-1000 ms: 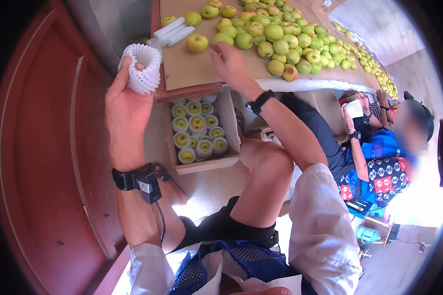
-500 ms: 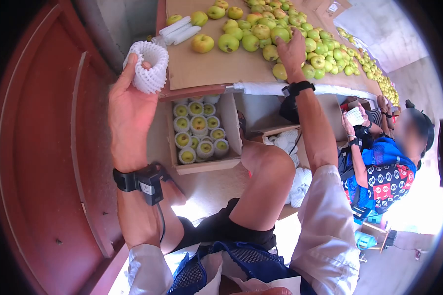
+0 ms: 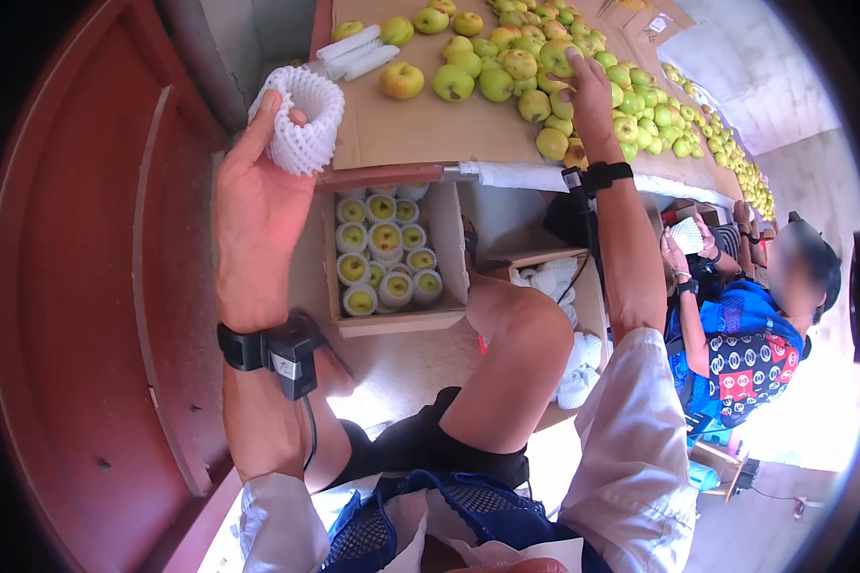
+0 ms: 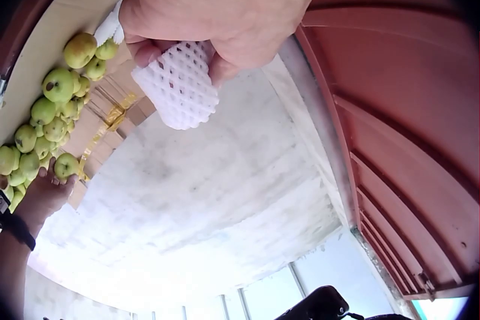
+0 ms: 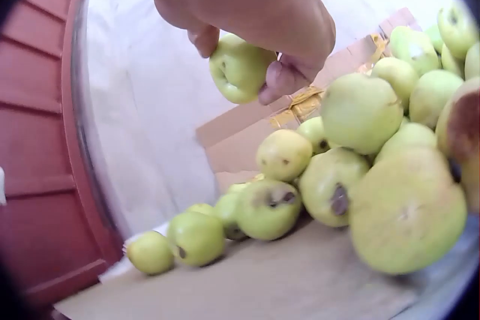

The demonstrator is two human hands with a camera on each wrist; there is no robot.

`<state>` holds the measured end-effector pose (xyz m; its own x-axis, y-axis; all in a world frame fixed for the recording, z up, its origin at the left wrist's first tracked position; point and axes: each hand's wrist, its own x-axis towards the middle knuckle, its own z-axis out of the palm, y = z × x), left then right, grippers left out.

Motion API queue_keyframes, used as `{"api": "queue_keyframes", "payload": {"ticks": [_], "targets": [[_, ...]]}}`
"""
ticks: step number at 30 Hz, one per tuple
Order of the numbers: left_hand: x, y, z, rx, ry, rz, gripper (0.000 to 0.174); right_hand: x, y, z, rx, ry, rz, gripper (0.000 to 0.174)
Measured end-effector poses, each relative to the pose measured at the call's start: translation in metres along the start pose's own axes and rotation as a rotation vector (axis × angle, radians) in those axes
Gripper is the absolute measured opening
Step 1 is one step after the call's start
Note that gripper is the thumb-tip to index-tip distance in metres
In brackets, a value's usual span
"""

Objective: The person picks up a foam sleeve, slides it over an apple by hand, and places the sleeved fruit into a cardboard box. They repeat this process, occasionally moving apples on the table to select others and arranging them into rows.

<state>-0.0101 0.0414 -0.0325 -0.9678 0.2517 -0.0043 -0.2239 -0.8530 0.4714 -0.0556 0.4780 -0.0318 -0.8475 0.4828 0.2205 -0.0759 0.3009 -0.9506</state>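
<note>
My left hand point(image 3: 263, 205) holds a white foam net sleeve point(image 3: 308, 122) open at the top, with the thumb outside it and a fingertip showing inside. In the left wrist view the sleeve point(image 4: 180, 89) hangs from the pinching fingers. Over the pile of green-yellow apples on the cardboard-covered table, my right hand point(image 3: 592, 103) grips one apple point(image 3: 557, 57). The right wrist view shows that apple point(image 5: 241, 69) between thumb and fingers, above other apples point(image 5: 361, 113).
Flattened foam sleeves point(image 3: 358, 53) lie at the table's left. Below, a cardboard box point(image 3: 392, 323) holds apples in foam sleeves, and another box point(image 3: 591, 296) holds white foam sleeves. A red door point(image 3: 86, 286) stands at left; another person point(image 3: 736, 315) sits at right.
My right hand has moved right from near the single apple at the table's left to the pile and taken hold of an apple. The left hand still holds the sleeve, slightly farther right and higher.
</note>
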Motion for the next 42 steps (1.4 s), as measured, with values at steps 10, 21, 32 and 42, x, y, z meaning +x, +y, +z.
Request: {"api": "queue_keyframes", "payload": {"ticks": [10,21,32,42], "targets": [[0.000,-0.001,0.003,-0.025,0.071,0.015,0.028,-0.040,0.000,0.028,0.566,-0.380,0.317,0.038],[0.006,-0.003,-0.004,-0.052,0.037,-0.009,0.026,-0.106,-0.022,0.156,-0.268,-0.517,0.431,0.061],[0.004,-0.001,-0.001,-0.051,0.025,-0.014,0.027,-0.110,-0.011,0.150,-0.346,-0.396,0.139,0.052],[-0.001,-0.001,0.009,-0.077,0.070,-0.008,0.027,-0.056,0.027,0.045,-0.701,0.028,-0.226,0.042]]}}
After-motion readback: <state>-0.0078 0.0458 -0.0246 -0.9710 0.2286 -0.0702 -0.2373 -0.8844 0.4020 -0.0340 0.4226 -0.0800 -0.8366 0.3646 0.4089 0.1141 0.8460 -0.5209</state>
